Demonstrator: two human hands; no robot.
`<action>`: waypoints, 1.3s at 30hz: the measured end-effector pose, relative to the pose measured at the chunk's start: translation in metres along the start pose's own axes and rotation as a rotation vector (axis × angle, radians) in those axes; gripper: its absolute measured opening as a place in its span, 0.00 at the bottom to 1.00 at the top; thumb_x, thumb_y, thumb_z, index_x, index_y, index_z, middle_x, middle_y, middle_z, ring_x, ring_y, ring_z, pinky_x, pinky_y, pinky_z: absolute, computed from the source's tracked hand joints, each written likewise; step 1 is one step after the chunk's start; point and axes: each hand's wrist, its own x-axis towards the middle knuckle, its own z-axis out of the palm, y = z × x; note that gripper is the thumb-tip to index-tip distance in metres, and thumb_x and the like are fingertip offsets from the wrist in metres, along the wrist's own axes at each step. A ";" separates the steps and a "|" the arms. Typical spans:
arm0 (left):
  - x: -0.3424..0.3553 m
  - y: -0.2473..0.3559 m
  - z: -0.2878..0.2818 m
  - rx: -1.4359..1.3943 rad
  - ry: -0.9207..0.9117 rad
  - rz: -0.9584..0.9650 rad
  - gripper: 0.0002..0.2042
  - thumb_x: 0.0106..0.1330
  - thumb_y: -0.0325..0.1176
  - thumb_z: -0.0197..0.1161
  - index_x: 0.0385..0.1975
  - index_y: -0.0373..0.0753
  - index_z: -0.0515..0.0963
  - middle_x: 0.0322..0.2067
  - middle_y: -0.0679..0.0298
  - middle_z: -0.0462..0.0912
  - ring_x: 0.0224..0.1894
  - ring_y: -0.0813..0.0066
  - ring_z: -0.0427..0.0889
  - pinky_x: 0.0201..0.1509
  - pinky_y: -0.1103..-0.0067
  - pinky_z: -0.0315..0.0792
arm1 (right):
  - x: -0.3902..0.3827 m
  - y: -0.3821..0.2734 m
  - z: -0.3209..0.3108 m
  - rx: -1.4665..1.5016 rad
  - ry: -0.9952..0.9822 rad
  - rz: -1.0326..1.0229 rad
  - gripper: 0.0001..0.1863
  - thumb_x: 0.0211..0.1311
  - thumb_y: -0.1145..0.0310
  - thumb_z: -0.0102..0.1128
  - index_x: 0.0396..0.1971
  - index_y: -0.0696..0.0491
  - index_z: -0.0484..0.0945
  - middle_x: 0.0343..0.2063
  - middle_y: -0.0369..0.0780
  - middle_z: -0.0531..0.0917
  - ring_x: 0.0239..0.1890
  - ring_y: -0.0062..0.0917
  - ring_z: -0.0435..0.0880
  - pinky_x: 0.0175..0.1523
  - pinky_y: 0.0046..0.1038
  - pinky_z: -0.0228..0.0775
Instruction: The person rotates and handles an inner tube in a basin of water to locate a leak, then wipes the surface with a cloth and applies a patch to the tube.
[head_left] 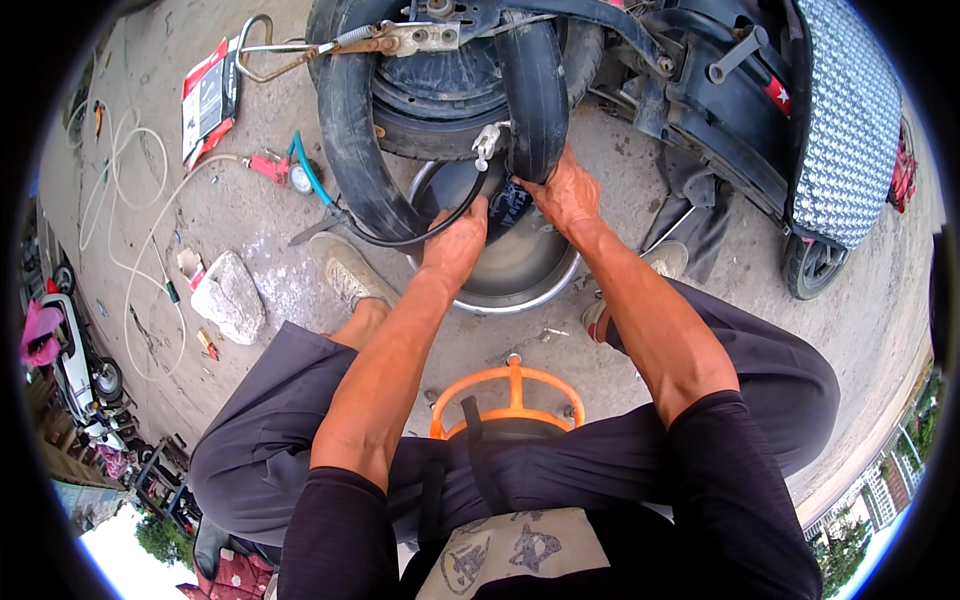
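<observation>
A black inner tube [352, 140] hangs from the scooter's rear wheel [440, 80] down into a steel basin [513, 285] of water. My left hand [455, 240] is closed on the tube at the basin's left side, partly under the black hose [388, 240]. My right hand [568, 195] grips the tube's right side low down, where it bends into the basin; some fingertips are hidden. A silver valve clip [487, 145] on the hose is attached to the tube above and between my hands.
A red inflator with gauge [270, 168], coiled pale hose [140, 230], whitish rag [228, 298] and red-black package [208, 100] lie left. The scooter's studded panel [840, 120] and dark cloth [700, 180] are right. An orange stool [515, 370] is beneath me. Other scooters [80, 360] stand far left.
</observation>
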 end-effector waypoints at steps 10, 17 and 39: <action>0.000 -0.003 0.006 0.030 0.021 0.023 0.17 0.53 0.25 0.69 0.39 0.34 0.68 0.35 0.45 0.83 0.37 0.46 0.84 0.43 0.61 0.78 | 0.000 -0.004 -0.002 -0.025 -0.025 0.032 0.27 0.52 0.56 0.74 0.50 0.50 0.76 0.48 0.42 0.78 0.46 0.47 0.83 0.50 0.46 0.75; 0.000 -0.002 0.006 0.033 0.051 0.023 0.17 0.53 0.25 0.69 0.38 0.35 0.68 0.34 0.47 0.83 0.37 0.47 0.84 0.43 0.61 0.78 | 0.001 -0.002 -0.001 -0.016 -0.034 0.029 0.27 0.53 0.56 0.74 0.51 0.50 0.75 0.48 0.43 0.78 0.47 0.47 0.83 0.50 0.46 0.75; -0.001 -0.003 0.006 0.054 0.028 0.023 0.20 0.51 0.26 0.72 0.40 0.35 0.69 0.35 0.48 0.83 0.39 0.49 0.84 0.44 0.63 0.78 | 0.000 -0.007 -0.007 -0.021 -0.082 0.034 0.35 0.52 0.52 0.74 0.59 0.48 0.73 0.56 0.43 0.78 0.53 0.46 0.80 0.56 0.42 0.74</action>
